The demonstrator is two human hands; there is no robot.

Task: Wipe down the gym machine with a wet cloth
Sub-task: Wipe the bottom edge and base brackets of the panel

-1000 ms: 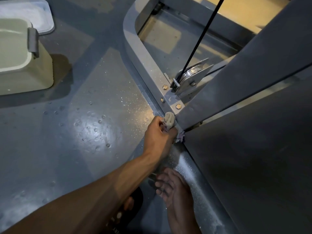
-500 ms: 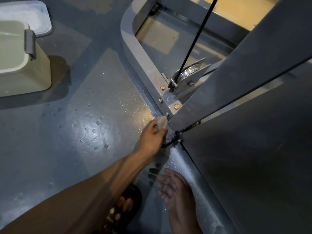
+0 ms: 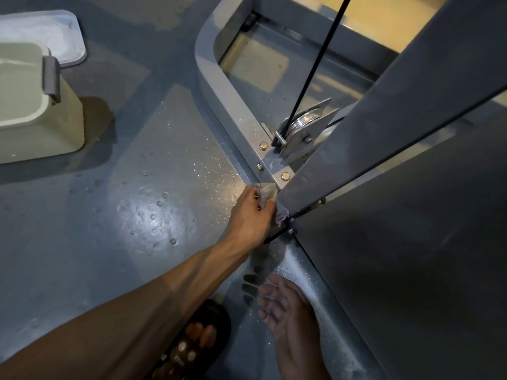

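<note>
While gripped by the left hand (image 3: 251, 212), crumpled grey cloth (image 3: 267, 192) on machine frame (image 3: 236, 105), right hand (image 3: 285, 311) spread.

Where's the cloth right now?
In the head view, near centre, the cloth is bunched in the left hand, pressed against the machine frame where the slanted beam meets it, just below the bolted plate.

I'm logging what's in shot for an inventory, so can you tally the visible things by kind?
Crumpled grey wet cloth: 1
Pale green plastic bucket: 1
White plastic lid: 1
Steel cable pulley: 1
Brass-coloured frame bolts: 3
Black sandal: 1
Total: 8
</note>
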